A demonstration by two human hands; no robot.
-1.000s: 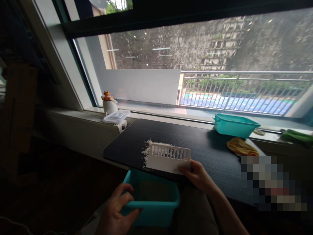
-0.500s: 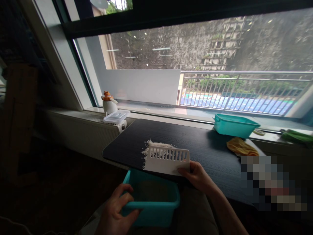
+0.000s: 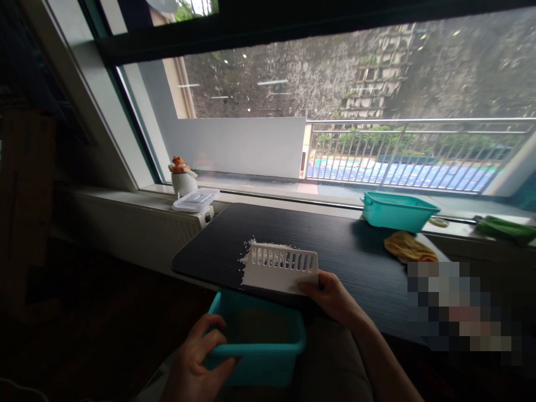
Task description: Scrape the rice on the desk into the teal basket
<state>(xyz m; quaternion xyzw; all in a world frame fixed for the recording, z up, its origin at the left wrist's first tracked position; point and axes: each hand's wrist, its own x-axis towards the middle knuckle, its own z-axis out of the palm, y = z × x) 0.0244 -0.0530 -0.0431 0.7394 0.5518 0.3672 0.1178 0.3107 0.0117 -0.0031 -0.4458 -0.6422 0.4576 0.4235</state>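
My right hand (image 3: 335,296) is closed on the right end of a white slotted plastic panel (image 3: 272,280), thumb on its near face. The panel stands tilted near the front edge of the black table (image 3: 322,230). White grains (image 3: 248,252) lie in a pile behind it, showing through the slots and spilling out at its left end. Below the table edge, my left hand (image 3: 205,349) grips the left rim of a teal plastic bin (image 3: 268,363), with its fingers inside and thumb outside. The bin's inside is dark, so its contents are hard to make out.
A second teal bin (image 3: 397,212) stands at the table's back right, by a yellow cloth (image 3: 408,247). A clear plastic lid (image 3: 196,200) and a white jar with an orange figure on top (image 3: 183,180) sit by the window. Green cloth-like material (image 3: 505,230) lies at the far right.
The panel has shifted slightly away from the table's front edge, covering more of the grain pile. My left hand keeps its hold on the bin. The whole view has moved a little.
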